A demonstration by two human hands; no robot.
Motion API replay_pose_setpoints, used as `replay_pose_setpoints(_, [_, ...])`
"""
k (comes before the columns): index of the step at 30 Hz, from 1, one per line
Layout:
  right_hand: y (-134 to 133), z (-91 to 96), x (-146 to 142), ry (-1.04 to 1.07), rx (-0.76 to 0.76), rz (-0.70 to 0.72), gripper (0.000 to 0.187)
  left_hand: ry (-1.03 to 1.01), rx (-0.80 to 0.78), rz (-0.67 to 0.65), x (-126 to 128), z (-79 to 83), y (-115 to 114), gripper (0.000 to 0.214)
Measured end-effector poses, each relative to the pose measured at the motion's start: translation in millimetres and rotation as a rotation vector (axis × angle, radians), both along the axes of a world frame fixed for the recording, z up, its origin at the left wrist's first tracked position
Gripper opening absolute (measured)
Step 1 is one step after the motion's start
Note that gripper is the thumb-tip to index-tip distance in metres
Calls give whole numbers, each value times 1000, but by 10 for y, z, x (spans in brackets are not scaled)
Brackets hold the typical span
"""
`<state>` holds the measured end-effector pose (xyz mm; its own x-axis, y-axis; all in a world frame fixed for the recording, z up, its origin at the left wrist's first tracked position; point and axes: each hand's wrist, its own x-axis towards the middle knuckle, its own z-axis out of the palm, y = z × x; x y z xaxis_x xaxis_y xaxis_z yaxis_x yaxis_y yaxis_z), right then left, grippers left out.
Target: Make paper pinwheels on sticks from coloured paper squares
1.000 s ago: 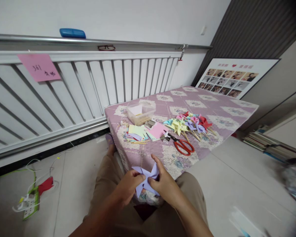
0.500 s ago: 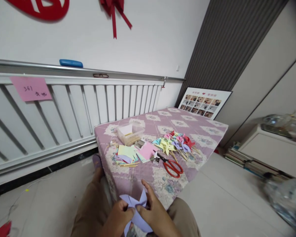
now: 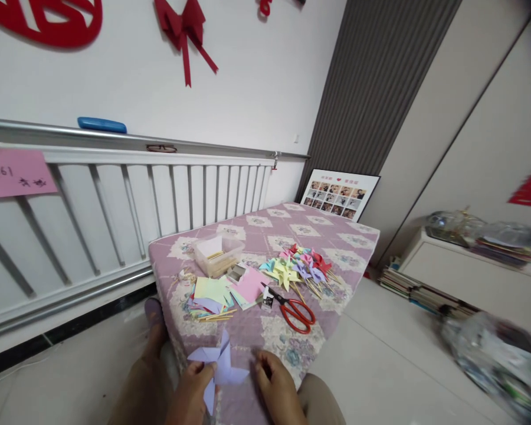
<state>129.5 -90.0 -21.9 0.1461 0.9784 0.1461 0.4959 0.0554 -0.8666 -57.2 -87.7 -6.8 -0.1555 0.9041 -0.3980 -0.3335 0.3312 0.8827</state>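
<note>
My left hand pinches a pale purple paper pinwheel between thumb and fingers, low over the near corner of the bed. The pinwheel's four-pointed folded shape faces up. Apart from it, to the right, my right hand is curled with the fingertips drawn together; whether anything is in it cannot be made out. Beyond the hands lie red-handled scissors, a pile of coloured paper squares, a pink sheet and several thin sticks. Finished pinwheels on sticks are heaped to the right.
A clear plastic box holding sticks stands behind the paper. The floral bedcover stretches back to a framed photo board. A white radiator runs along the left wall. At right are a low cabinet and plastic bags.
My right hand has let go of the pinwheel and moved apart to its right, curling its fingers. The left hand keeps the pinwheel, now turned and shifted left. The whole view has swung right.
</note>
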Motion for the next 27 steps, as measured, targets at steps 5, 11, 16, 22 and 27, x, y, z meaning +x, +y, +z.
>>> replay_pose_setpoints(5, [130,11,6,-91,28,-10,23,-98,51,-12,219,-84,316,32])
replay_pose_setpoints(11, [355,42,151,-76,7,-49,18,301,191,-118,385,-273,706,28])
replay_pose_setpoints(16, [701,157,530,-166,-35,-89,18,316,223,-159,435,-257,830,25])
replay_pose_setpoints(22, [1248,451,773,-360,-139,-7,14,272,256,-189,418,-312,859,24])
replay_pose_setpoints(27, [1564,572,682,-539,-298,93,15,307,230,-202,404,-275,854,26])
